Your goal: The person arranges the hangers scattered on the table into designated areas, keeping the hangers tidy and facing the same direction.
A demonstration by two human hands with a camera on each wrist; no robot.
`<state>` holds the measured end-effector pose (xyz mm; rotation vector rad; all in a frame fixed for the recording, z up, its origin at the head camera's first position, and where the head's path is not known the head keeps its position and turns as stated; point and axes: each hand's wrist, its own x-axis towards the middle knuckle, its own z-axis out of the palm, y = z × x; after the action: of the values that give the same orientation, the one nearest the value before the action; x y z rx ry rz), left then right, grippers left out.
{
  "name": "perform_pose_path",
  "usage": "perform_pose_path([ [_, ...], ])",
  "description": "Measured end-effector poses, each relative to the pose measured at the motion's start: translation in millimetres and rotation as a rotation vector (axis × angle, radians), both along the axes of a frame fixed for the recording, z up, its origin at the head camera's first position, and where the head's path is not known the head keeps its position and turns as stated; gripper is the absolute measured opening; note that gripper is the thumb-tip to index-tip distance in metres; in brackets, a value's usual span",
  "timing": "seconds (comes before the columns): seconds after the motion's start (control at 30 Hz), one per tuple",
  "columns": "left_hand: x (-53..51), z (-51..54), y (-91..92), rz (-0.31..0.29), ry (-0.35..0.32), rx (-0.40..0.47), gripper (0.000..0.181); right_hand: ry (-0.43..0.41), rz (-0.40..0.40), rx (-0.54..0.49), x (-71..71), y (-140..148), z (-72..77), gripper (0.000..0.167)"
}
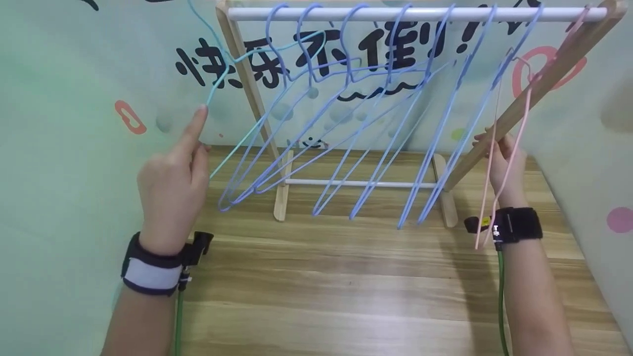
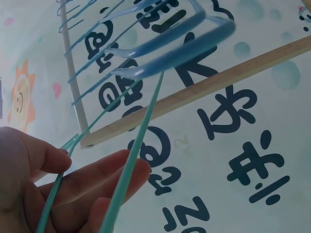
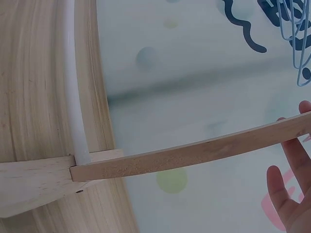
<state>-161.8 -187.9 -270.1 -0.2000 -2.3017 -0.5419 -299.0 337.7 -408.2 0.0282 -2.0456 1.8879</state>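
Note:
My left hand (image 1: 173, 178) holds a teal wire clothes hanger (image 1: 217, 83) beside the left post of a small clothes rack. In the left wrist view the thumb presses on one wire, while another teal wire (image 2: 125, 177) crosses in front of the fingers. One end of this hanger reaches among the blue ones. Several blue hangers (image 1: 462, 76) hang from the rack's white rail (image 1: 376, 14). A pink hanger (image 1: 528, 101) hangs at the rail's right end. My right hand (image 1: 513, 165) grips the rack's right wooden post (image 1: 467, 168), its fingers passing behind the post (image 3: 204, 151).
The rack's wooden feet (image 1: 280, 205) stand on a wood-grain table (image 1: 346, 277), joined by a low white bar (image 1: 341, 182). Pale walls with black lettering (image 1: 212, 64) rise behind and on both sides. A green cable (image 1: 501, 296) runs from each wrist camera.

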Motion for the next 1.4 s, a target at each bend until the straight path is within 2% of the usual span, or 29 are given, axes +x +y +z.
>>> perform_pose_path([
  [0.2,-4.4,-3.4,4.0,0.006,0.015,-0.025,0.046,0.035,-0.016,0.020,-2.1,-0.7,-1.0,0.023],
  [0.47,-7.5,-8.4,5.7,-0.012,0.005,-0.033,0.048,0.016,-0.019,-0.009,-0.1,-0.6,-0.1,0.024],
  [0.83,-11.6,-19.5,6.0,-0.031,-0.036,-0.061,0.047,0.005,-0.003,-0.026,1.8,-1.9,3.3,0.024],
  [1.23,-12.9,-29.9,6.6,-0.019,-0.083,-0.042,0.047,0.014,-0.015,0.061,-0.4,0.4,0.1,0.025],
  [1.4,-14.1,-31.6,6.5,-0.015,-0.082,-0.045,0.048,0.020,-0.006,0.039,0.5,0.3,0.7,0.025],
])
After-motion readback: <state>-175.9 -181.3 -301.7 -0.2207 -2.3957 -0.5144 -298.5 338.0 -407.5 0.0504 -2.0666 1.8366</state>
